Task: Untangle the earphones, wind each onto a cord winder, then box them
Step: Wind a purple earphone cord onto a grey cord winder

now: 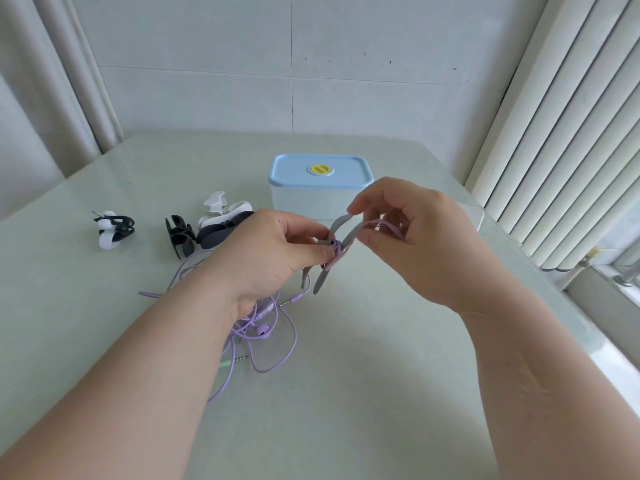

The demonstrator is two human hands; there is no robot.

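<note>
The left hand [263,251] pinches the grey cord winder [337,225] at its narrow waist, thumb and fingertips pressed together over the few turns of cord already wrapped there; the right hand [412,233] has its forefinger and thumb curled onto the winder's two upper wings, and a loop of lilac cord runs past the thumb towards its palm, though which fingers hold that loop cannot be made out; both hands hold the winder above the table [381,375], in front of the box [301,200], whose blue lid [294,168] is on

Most of the purple earphones [273,341] lie in a loose tangle on the table under the left wrist, earbud and plug among the loops, with a green plug [230,362] beside them; spare winders [207,233] sit to the left of the box

The cord looks thin, light and limp, so it will likely slip off the waist unless kept lightly taut; the winder appears soft and bendy, so its wings should flex open and fold back over the turns; the waist seems the sensible place to grip, feeding cord close to the winder rather than tugging at the earbud or plug joints, which are probably the weak spots
</note>
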